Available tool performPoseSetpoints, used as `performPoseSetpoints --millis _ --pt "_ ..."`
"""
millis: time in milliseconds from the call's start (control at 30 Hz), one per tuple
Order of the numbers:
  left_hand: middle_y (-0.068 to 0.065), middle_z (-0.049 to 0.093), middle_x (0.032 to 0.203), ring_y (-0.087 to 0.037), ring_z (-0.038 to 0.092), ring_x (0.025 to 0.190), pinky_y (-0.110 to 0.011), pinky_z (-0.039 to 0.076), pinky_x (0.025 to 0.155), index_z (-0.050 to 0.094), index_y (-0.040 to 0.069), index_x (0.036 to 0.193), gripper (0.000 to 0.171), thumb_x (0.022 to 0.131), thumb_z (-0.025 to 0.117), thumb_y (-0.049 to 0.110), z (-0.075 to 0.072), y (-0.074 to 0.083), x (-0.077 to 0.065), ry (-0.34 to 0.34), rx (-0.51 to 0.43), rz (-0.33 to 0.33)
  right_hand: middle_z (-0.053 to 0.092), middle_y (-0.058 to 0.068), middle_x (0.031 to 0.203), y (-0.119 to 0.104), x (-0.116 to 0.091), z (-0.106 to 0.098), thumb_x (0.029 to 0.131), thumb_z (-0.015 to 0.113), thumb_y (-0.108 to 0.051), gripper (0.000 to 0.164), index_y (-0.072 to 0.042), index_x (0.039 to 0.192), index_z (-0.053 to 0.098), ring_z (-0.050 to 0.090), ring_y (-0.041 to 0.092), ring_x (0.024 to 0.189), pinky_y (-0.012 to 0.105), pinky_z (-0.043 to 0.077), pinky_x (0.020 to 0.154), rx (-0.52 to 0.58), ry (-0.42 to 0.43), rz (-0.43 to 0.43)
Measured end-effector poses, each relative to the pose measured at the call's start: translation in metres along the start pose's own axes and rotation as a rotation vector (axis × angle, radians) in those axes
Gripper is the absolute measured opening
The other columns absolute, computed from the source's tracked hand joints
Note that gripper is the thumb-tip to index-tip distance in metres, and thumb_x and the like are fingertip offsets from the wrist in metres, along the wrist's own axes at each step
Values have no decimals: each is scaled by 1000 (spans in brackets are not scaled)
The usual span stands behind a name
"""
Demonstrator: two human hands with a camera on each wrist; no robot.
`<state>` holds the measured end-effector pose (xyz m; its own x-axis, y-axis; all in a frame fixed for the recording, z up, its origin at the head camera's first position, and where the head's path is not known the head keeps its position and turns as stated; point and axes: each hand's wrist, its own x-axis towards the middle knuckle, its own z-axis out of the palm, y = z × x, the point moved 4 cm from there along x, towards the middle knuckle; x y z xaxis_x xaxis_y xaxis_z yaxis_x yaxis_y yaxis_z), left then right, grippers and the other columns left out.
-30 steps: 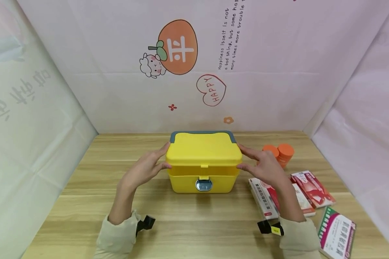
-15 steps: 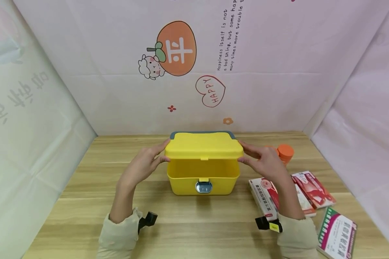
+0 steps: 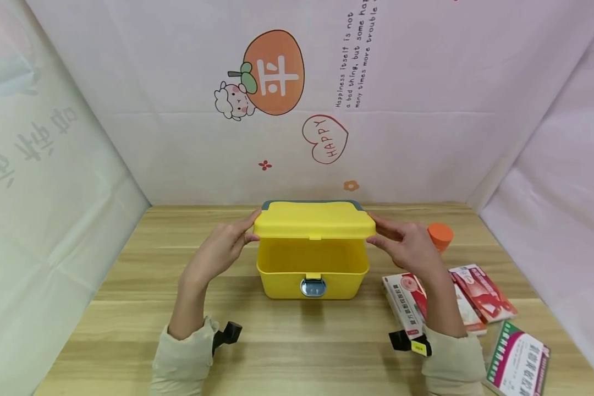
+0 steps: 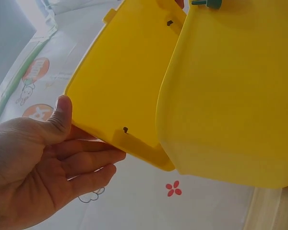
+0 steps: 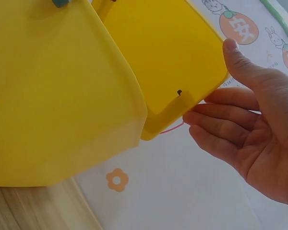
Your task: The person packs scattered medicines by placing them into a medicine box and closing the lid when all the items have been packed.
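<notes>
Head view: the yellow box (image 3: 279, 283) stands central, latch (image 3: 313, 286) at 6 o'clock, lid (image 3: 314, 220) ajar above it. The left hand (image 3: 223, 247) pinches the lid's 9 o'clock end, the right hand (image 3: 411, 247) its 3 o'clock end. Printed cartons (image 3: 482, 291) lie toward 4 o'clock.

Left wrist view: thumb and lightly spread fingers bracket a lid corner.

Right wrist view: matching light pinch. Assessment: equal lift from 2 hands should prevent twisting.

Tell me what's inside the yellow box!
In the box, under its raised lid, I see only plain yellow inner walls. The front wall hides at least the near part of the bottom, so I can't tell what's there.
</notes>
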<state>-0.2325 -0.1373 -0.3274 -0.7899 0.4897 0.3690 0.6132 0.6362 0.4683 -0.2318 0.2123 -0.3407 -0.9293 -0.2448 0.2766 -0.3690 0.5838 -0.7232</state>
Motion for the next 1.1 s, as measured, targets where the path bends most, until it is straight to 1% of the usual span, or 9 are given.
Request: performPoseSetpoints --millis 67,133,267,400,600,800,867,1033,1100 --pt "-17 75 111 -22 75 95 -37 60 85 41 -8 147 56 96 61 3 0 0 0 -1 -5 -2 67 13 130 1 0 0 92 72 -28 53 -9 140 58 69 29 113 15 55 86 1 9 -9" --pt "-18 75 110 -23 75 90 -38 60 84 41 -7 147 55 97 60 2 0 0 0 -3 -6 -9 67 14 130 1 0 -1 92 71 -27 52 -8 139 58 70 29 111 9 52 84 -1 17 -19" --pt "-18 74 110 -21 72 84 -36 60 80 41 -7 148 54 97 58 2 0 1 1 12 7 -16 68 16 129 0 1 -1 94 69 -25 50 -6 139 59 71 30 108 7 51 81 -6 30 -43" --pt "-19 73 114 -21 73 89 -36 60 80 41 -5 148 53 98 57 1 0 2 1 29 21 -16 68 17 127 -2 1 -1 95 68 -22 47 -6 138 59 71 32 106 6 51 81 -18 46 -70" --pt "-20 72 115 -14 60 73 -31 59 77 42 -5 148 52 98 57 3 1 2 3 46 35 -20 69 17 126 -3 0 -2 96 66 -22 46 -8 139 58 72 31 106 16 56 83 -34 55 -61" --pt "-24 67 125 -10 37 57 -25 49 67 44 -6 146 51 99 56 9 1 2 4 65 39 -26 69 16 125 -3 1 -1 96 65 -23 46 -8 139 58 72 31 106 32 59 85 -37 68 -56" --pt "-24 67 126 -10 36 57 -25 47 66 44 -6 146 51 99 56 9 2 2 4 70 43 -25 70 16 125 -2 1 -1 96 65 -23 46 -8 139 58 72 31 105 28 59 85 -42 76 -59" --pt "-25 67 124 -11 38 58 -25 46 65 45 -7 145 49 99 56 8 2 2 4 75 50 -22 70 17 124 -2 1 -1 96 66 -22 45 -8 139 59 72 31 105 9 53 81 -44 87 -69" --pt "-25 69 121 -11 36 56 -25 45 64 45 -8 145 49 99 56 7 2 2 5 77 51 -20 70 16 125 -1 2 0 96 65 -22 46 -8 139 58 72 32 105 6 51 81 -42 87 -67"
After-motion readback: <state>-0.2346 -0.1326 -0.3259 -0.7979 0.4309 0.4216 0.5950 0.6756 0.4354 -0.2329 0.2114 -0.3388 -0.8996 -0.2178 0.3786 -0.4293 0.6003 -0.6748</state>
